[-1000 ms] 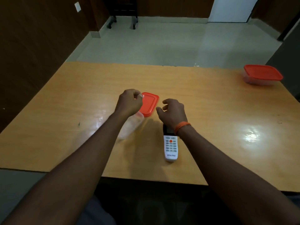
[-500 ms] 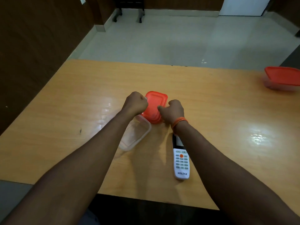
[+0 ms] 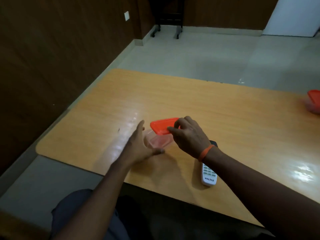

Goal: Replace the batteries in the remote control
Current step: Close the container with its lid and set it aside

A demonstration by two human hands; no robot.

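A white Voltas remote control [image 3: 209, 175] lies face up near the table's front edge, its upper half hidden under my right wrist. My right hand [image 3: 188, 135] grips the near edge of an orange lid [image 3: 161, 126], holding it tilted over a clear plastic container [image 3: 156, 142]. My left hand [image 3: 140, 144] is spread around the container's left side, thumb at its near corner, fingers apart. The container's inside is blurred and I cannot tell what it holds.
The wooden table [image 3: 242, 118] has a second clear container with an orange lid [image 3: 313, 103] at its far right edge. A dark wall runs along the left. Pale floor and a stand on castors [image 3: 167, 32] lie beyond the table.
My right hand has taken hold of the orange lid and lifted it over the clear container. My left fist has opened around the container. The camera has swung left.
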